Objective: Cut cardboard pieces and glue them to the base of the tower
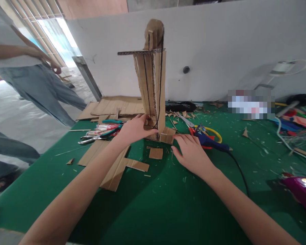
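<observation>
A tall cardboard tower (153, 88) stands upright on the green table (168, 204), with a flat cardboard ledge and a rounded cardboard piece at its top. My left hand (134, 130) grips the left side of the tower's base. My right hand (190, 151) lies flat on the table, fingertips touching the small cardboard flap at the base's right side. A small cardboard square (155, 153) lies just in front of the tower, between my hands.
Pliers and cutters (99, 133) lie left of the tower, and flat cardboard sheets (112, 163) lie around them. A blue glue gun (211, 143) and scissors (187, 122) sit right of it. Another person (33, 78) stands at far left. A white wall runs behind.
</observation>
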The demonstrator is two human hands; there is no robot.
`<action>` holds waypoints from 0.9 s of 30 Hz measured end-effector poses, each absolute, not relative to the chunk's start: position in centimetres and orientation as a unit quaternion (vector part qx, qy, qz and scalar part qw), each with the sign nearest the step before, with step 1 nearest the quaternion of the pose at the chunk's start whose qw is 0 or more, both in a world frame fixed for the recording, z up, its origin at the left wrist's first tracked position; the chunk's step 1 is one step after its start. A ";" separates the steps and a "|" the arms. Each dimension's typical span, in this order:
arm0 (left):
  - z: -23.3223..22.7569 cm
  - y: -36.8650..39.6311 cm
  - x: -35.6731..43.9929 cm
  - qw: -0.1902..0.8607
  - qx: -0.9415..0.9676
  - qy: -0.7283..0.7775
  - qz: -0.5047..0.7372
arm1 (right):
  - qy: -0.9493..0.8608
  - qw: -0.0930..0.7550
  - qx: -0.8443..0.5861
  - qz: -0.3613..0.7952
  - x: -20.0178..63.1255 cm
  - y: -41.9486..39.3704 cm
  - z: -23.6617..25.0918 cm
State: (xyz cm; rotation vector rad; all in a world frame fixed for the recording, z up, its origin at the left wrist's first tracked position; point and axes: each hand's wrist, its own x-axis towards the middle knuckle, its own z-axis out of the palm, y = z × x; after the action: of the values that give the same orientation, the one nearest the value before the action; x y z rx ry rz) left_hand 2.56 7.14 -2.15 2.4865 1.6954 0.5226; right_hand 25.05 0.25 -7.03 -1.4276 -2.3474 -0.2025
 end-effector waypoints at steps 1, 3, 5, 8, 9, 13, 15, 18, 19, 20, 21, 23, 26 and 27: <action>-2.1 7.1 2.6 0.042 0.813 0.555 0.169 | -0.834 0.197 -0.511 -0.069 25.0 0.3 -7.1; -2.1 7.0 2.6 0.038 0.812 0.559 0.161 | -0.830 0.204 -0.515 -0.061 25.0 0.3 -7.1; -2.0 6.8 2.7 0.032 0.811 0.564 0.152 | -0.829 0.208 -0.517 -0.053 25.1 0.3 -7.2; -1.8 6.7 2.7 0.027 0.814 0.562 0.147 | -0.829 0.207 -0.517 -0.055 25.3 0.2 -7.1; -1.8 6.7 2.7 0.027 0.815 0.560 0.147 | -0.829 0.205 -0.517 -0.062 25.4 0.3 -7.0; -1.8 6.8 2.7 0.031 0.814 0.562 0.143 | -0.826 0.173 -0.521 -0.127 26.0 1.2 -5.8; -1.8 6.8 2.7 0.032 0.813 0.564 0.140 | -0.822 0.138 -0.529 -0.162 26.3 2.3 -4.8; -1.8 6.8 2.7 0.040 0.812 0.564 0.141 | -0.820 0.083 -0.537 -0.180 26.4 5.1 -3.6; -1.7 6.8 2.7 0.043 0.812 0.565 0.142 | -0.825 0.067 -0.533 -0.176 26.2 6.1 -3.3; -1.7 6.8 2.7 0.045 0.810 0.566 0.144 | -0.831 0.048 -0.529 -0.164 26.0 7.1 -3.2; -1.7 6.8 2.7 0.047 0.809 0.567 0.144 | -0.840 0.024 -0.521 -0.146 25.7 8.0 -3.1; -1.7 6.8 2.7 0.049 0.808 0.569 0.144 | -0.858 -0.016 -0.500 -0.119 25.0 9.6 -3.3; -1.8 6.9 2.6 0.049 0.807 0.572 0.139 | -0.866 -0.028 -0.488 -0.107 24.2 11.0 -3.9; -1.8 6.9 2.6 0.049 0.807 0.572 0.138 | -0.867 -0.027 -0.487 -0.104 24.1 11.2 -4.2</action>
State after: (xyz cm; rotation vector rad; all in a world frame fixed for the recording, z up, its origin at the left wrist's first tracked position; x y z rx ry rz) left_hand 2.60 6.89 -1.83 2.4580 1.7441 0.4219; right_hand 24.08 11.17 -4.17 -1.5577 -2.7711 -0.3340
